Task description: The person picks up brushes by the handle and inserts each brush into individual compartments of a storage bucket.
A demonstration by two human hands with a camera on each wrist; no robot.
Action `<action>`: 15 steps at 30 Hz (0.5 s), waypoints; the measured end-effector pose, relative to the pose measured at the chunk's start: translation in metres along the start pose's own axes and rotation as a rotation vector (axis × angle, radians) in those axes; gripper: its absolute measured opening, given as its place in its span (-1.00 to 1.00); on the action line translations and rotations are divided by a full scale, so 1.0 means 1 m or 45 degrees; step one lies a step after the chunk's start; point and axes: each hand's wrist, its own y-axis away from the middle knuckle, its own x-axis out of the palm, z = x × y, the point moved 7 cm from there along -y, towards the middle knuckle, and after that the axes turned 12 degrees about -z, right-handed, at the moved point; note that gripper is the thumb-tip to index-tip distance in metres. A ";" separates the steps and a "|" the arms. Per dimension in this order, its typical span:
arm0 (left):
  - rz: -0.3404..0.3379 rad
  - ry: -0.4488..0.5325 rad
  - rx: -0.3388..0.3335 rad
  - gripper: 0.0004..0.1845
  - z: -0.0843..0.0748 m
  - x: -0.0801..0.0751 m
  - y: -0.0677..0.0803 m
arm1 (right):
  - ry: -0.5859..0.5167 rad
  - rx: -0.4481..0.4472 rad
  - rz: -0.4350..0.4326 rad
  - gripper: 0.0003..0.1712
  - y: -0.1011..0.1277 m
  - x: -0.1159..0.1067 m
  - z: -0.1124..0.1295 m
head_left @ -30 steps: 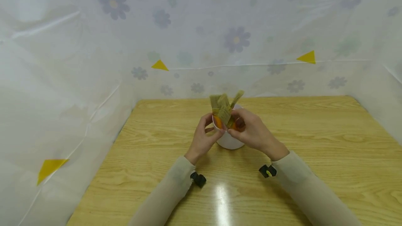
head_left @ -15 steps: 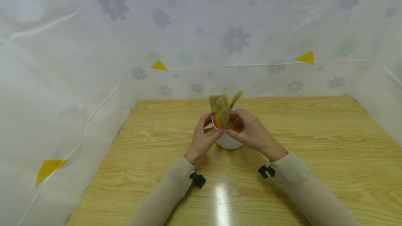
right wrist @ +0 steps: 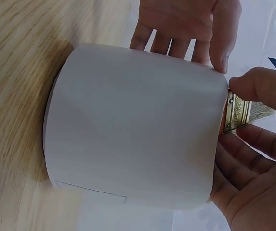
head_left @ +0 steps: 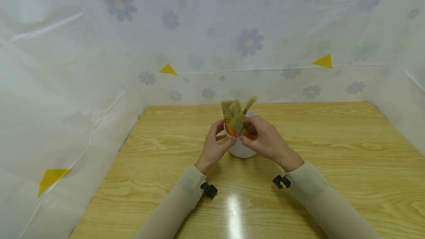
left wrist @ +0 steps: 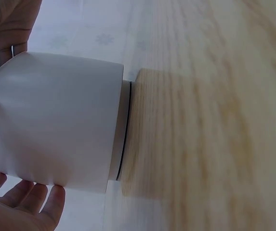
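A white round container (head_left: 242, 150) stands upright on the table, holding several paintbrushes (head_left: 227, 110) with bristles up and orange handles inside. My left hand (head_left: 214, 146) grips its left side, thumb near the front rim; in the left wrist view the fingertips (left wrist: 56, 192) press on its wall. Above the rim's right part is my right hand (head_left: 267, 137), thumb and index finger about the metal band of the front paintbrush (right wrist: 236, 113). Its other fingers lie at the container's far side (right wrist: 138, 125). The lower handles are hidden inside.
The wood-grain table (head_left: 159, 165) runs back to a flowered plastic sheet (head_left: 206, 47). Sheeting also hangs at both sides, with yellow triangles (head_left: 168, 69) on it. A black wrist camera (head_left: 209, 190) sits at each cuff.
Almost nothing differs. The front paintbrush shifts very slightly between the frames; both hands and the container keep their places.
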 end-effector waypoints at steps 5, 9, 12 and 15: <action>0.003 0.002 0.007 -0.32 0.000 0.000 0.000 | 0.014 -0.017 0.007 -0.52 0.000 0.000 0.002; -0.002 0.004 0.012 -0.31 0.000 0.000 0.000 | 0.015 -0.021 0.014 -0.55 0.000 0.000 0.002; -0.003 0.007 0.017 -0.32 0.000 0.000 0.000 | 0.015 -0.018 0.018 -0.57 0.001 0.000 0.002; -0.003 0.005 0.021 -0.32 0.000 0.000 -0.001 | 0.012 -0.016 0.021 -0.58 0.001 0.001 0.001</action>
